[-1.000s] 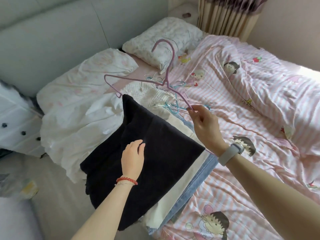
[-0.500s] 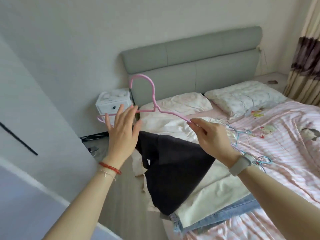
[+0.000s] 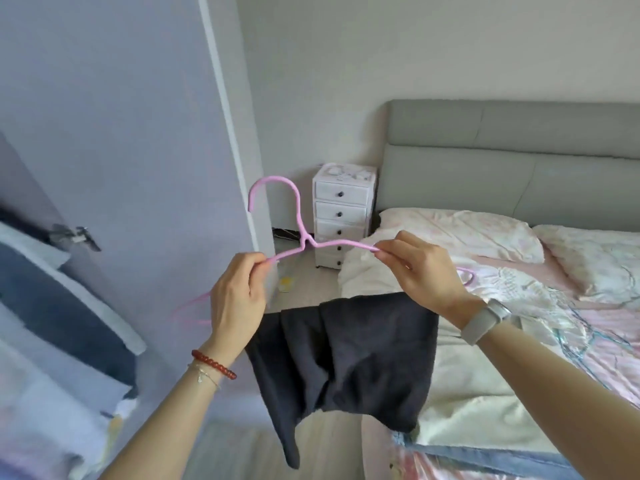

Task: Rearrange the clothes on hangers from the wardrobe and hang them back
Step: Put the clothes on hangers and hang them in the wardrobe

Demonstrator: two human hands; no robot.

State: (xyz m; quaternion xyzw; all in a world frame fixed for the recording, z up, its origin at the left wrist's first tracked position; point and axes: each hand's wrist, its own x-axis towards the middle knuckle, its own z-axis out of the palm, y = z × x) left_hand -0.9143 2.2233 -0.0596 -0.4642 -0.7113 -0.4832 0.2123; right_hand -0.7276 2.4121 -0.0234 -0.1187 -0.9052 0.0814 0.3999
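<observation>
The left hand [image 3: 239, 299] pinches the left shoulder of a pink hanger [image 3: 298, 233] between thumb and curled fingers, and the right hand [image 3: 422, 271] pinches its right shoulder the same way, so the hanger is held up level in the air with its hook upright. Below and behind the hands a dark garment [image 3: 346, 358] lies over the corner of the bed [image 3: 485, 393] and droops off its edge toward the floor, on top of pale folded clothes. Behind the hook stands a small white drawer unit [image 3: 343, 213] beside the grey headboard [image 3: 502, 161], and a wardrobe door [image 3: 121, 133] fills the left.
</observation>
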